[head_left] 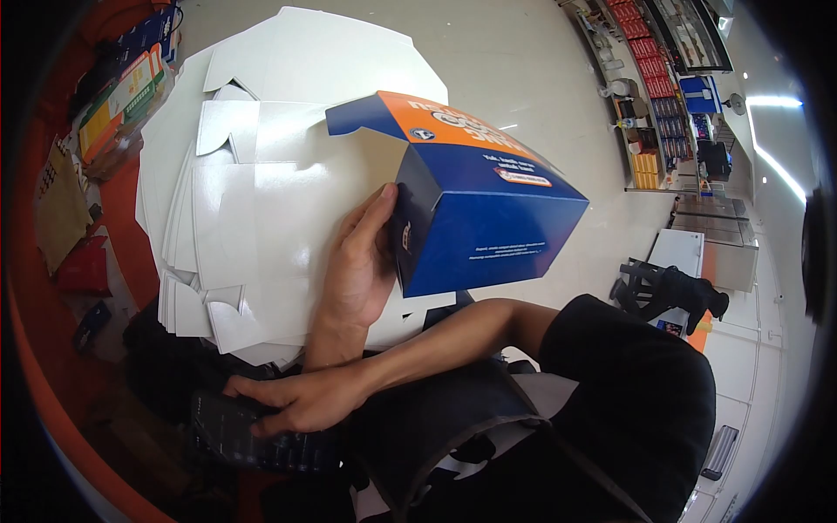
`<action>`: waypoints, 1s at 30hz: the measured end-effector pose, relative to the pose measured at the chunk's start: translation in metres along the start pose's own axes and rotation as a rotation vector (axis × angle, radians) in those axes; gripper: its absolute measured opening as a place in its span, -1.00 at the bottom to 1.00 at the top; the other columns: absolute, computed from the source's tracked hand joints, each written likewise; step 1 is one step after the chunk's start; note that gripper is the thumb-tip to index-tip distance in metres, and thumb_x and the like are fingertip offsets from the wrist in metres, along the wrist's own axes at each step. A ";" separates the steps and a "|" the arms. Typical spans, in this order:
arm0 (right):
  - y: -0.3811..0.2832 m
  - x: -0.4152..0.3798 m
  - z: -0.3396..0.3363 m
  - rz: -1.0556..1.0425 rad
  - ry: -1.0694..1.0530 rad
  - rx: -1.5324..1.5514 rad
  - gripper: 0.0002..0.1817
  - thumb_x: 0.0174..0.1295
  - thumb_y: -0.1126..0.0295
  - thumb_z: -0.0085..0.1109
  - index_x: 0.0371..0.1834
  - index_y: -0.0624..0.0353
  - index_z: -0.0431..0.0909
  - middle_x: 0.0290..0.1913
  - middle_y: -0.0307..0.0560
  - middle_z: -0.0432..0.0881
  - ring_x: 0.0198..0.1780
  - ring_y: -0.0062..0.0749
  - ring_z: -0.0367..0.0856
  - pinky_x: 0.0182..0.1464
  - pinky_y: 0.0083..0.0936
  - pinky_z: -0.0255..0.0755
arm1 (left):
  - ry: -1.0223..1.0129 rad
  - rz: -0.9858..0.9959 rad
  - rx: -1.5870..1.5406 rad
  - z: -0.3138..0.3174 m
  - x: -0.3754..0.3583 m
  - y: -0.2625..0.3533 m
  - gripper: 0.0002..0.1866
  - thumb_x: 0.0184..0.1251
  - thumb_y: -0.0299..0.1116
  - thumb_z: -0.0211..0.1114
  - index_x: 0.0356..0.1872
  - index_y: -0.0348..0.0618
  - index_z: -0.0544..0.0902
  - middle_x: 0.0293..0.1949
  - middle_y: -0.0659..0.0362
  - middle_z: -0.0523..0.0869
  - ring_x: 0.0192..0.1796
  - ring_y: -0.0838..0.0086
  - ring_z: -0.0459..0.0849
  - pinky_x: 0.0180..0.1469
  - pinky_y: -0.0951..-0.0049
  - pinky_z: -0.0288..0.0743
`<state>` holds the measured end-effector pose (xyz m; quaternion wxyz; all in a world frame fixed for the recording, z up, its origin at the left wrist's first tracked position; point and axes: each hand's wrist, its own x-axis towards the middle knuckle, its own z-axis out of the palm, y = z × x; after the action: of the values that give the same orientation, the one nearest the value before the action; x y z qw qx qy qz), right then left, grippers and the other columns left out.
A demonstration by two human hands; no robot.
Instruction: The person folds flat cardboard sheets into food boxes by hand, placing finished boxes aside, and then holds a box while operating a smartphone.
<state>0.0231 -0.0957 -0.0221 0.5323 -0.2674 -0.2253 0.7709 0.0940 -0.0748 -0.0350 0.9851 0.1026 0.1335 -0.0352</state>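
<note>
L hand (356, 272) grasps the blue-and-orange box (488, 209) at its near end. The thumb lies up along the box's dark open edge, and the other fingers are hidden behind or inside that end, so the box is pinched between thumb and fingers. The box is folded up into shape and held in the air, tilted, over the right part of the stack of white cardboard sheets (253, 209), w/ its orange top face up and away, its blue side toward the camera and one flap sticking out at its upper left. The print on it is too small to read. The sheets are flat box blanks, white side up, fanned out in a thick pile on the pale table (506, 61), w/ cut tabs showing along the left and bottom edges. R hand (292, 403) comes in on an arm that crosses in front of the L forearm. It lies palm down, fingers stretched out and not clenched round anything, on a dark flat thing (235, 431) low in the picture – it seems to have rows of small keys, but it's too dark to say what it is. A black bag w/ straps (453, 427) sits just beside that hand, against the person's black sleeve (628, 392). At upper left, near the orange rim (139, 235), there's a bundle of coloured printed packs (126, 96). Far right, well apart from the hands, are shop shelves (649, 61) and a black stool-like object (667, 292) on the floor.
</note>
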 end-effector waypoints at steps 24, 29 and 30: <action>0.001 0.001 0.000 -0.003 0.001 0.032 -0.40 0.37 0.55 0.09 0.40 0.23 0.03 0.13 -0.01 0.42 0.23 -0.41 0.39 0.23 -0.45 0.33 | 0.003 -0.002 -0.004 0.001 0.000 -0.001 -0.67 0.61 -0.22 0.14 0.15 -0.25 0.62 -0.01 0.22 0.72 0.01 0.61 0.65 0.12 0.51 0.51; 0.011 0.004 -0.002 -0.007 -0.004 0.045 -0.45 0.45 0.47 0.08 0.40 0.24 0.05 0.11 -0.04 0.44 0.18 -0.42 0.39 0.23 -0.45 0.31 | 0.018 0.001 0.004 0.001 0.001 -0.001 -0.68 0.61 -0.22 0.14 0.13 -0.24 0.62 -0.02 0.23 0.73 0.00 0.62 0.66 0.10 0.52 0.52; 0.009 0.004 -0.001 -0.006 -0.004 0.045 -0.45 0.45 0.47 0.08 0.40 0.24 0.05 0.11 -0.04 0.44 0.18 -0.42 0.39 0.23 -0.45 0.31 | 0.019 -0.005 0.000 0.001 0.001 0.000 -0.68 0.61 -0.22 0.14 0.13 -0.24 0.62 -0.03 0.23 0.73 0.00 0.62 0.66 0.09 0.52 0.52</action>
<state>0.0163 -0.0953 -0.0296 0.5402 -0.2532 -0.2098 0.7746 0.0948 -0.0755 -0.0341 0.9837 0.1026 0.1431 -0.0369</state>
